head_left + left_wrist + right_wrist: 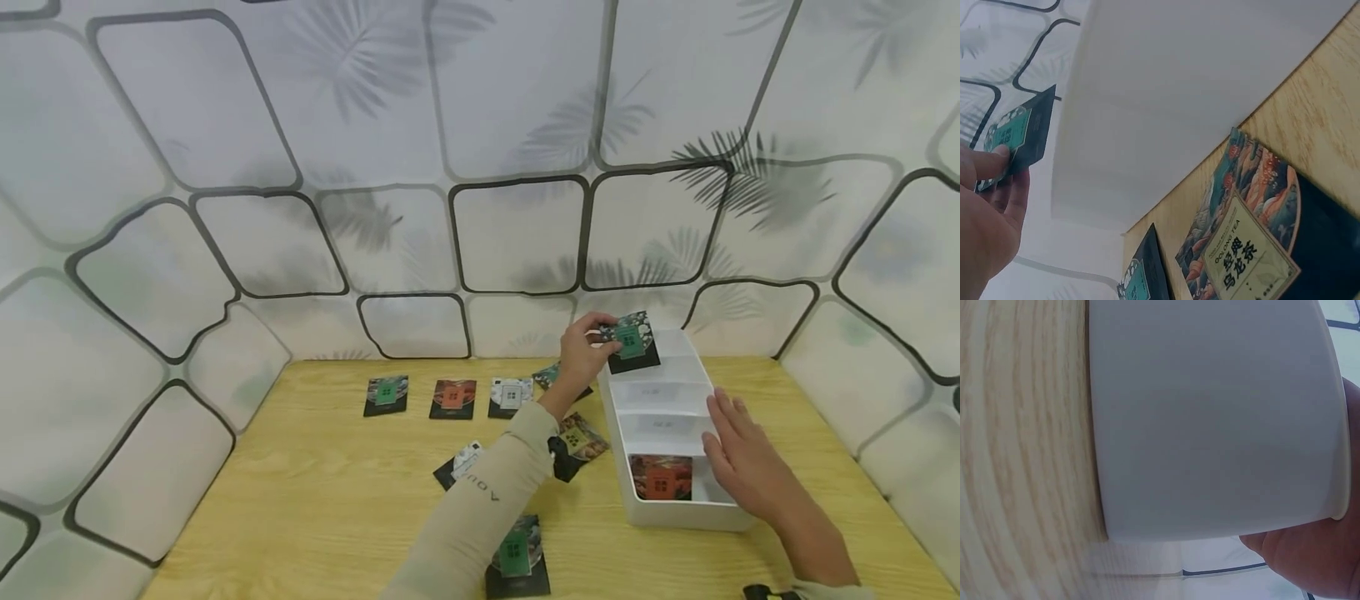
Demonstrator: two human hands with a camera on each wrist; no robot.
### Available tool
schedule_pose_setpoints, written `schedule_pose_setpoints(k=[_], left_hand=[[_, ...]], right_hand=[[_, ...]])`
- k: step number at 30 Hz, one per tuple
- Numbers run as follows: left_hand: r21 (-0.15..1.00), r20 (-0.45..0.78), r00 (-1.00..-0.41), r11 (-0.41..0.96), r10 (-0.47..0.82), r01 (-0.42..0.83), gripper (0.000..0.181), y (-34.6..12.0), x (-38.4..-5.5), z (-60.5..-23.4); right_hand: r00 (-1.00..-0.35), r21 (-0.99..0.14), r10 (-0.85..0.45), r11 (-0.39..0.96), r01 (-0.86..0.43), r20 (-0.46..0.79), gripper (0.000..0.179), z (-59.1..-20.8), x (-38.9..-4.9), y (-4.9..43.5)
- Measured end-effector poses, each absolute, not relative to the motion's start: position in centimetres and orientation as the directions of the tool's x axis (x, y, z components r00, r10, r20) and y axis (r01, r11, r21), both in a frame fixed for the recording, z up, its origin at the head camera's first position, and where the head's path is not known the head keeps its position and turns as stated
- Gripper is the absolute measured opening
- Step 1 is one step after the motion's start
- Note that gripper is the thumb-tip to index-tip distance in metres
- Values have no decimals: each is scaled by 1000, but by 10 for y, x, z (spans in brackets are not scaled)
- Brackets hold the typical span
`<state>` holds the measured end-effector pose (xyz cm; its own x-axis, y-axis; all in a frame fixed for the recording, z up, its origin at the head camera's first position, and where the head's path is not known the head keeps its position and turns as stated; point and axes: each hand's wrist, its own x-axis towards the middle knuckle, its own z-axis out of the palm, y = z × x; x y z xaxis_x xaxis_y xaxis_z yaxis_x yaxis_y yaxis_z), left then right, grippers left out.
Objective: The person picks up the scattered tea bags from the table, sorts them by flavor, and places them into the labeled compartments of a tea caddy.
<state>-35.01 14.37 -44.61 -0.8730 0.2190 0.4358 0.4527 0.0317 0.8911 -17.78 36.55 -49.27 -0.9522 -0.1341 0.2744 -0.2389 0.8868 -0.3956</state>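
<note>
Between thumb and fingers, my left hand [585,354] pinches a dark tea sachet with a green label [632,343], tilted over the far end of a white divided box [686,516]. The left wrist view shows the same tea sachet [1036,134] above the box's side wall [1147,112]. My right hand [750,462] lies at the box's right rim with its fingers extended. In the right wrist view part of that hand [1316,556] shows beyond the box. A red-labelled sachet [660,477] lies in the nearest compartment.
Left of the box lie an oolong tea sachet [583,436] and a green one partly behind my arm [550,377]. A row holds green [386,395], orange [452,398] and white [511,397] sachets. Nearer are a white-labelled [459,463] and a green-labelled sachet [517,557].
</note>
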Motion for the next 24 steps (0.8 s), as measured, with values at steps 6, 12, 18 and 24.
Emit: schedule_pose_setpoints(k=[6,12,18,24], left_hand=[[894,412,-892,106,187,435,33,148,-351,-449],[889,396,-884,137,248,436,32,144,-350,-454],[879,390,-859,143,332,455,32,139,-347,-458],[864,393,-836,156,384,478,31,137,-346,-461]], right_hand=[[-956,-389,-128,893,-227,265,61,-491,-177,364],[-962,-394,-131,893,-219,238,61,-491,-177,363],[-960,-389,-130,894,-222,248,61,-489,-176,363],[-958,-390,-133,892,-228,255,61,-486,-175,362]])
